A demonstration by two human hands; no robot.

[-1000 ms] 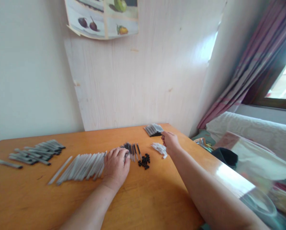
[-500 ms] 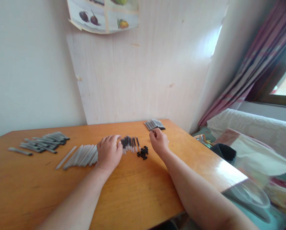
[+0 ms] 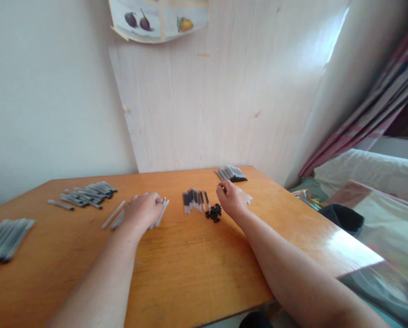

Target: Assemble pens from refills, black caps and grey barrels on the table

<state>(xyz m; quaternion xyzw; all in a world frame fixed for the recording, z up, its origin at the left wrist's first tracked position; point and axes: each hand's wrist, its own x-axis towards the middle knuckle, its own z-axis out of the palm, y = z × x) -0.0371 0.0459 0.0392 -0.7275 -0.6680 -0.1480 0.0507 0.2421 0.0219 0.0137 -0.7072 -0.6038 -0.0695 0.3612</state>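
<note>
My left hand [image 3: 142, 213] is over a row of translucent white pen barrels [image 3: 113, 215] and hides the middle of the row. Its thumb and fingers are pinched at the far end of one barrel at the row's right side. My right hand [image 3: 231, 197] is closed with its fingertips together; whatever it holds is hidden. Just left of it lies a small heap of black caps [image 3: 213, 212]. Thin pen refills [image 3: 194, 200], dark at the far half and pale at the near half, lie side by side between my hands.
Black-tipped pens form a loose pile [image 3: 87, 195] at the back left and a blurred row [image 3: 8, 239] at the left edge. Another bundle of pens [image 3: 231, 173] lies at the back right. Small white pieces [image 3: 249, 199] lie behind my right wrist. The table [image 3: 190, 269] meets a wall panel behind.
My left hand has moved left, from beside the refills onto the white barrels, and its fingers have closed. My right hand stays closed near the caps. The view has turned left.
</note>
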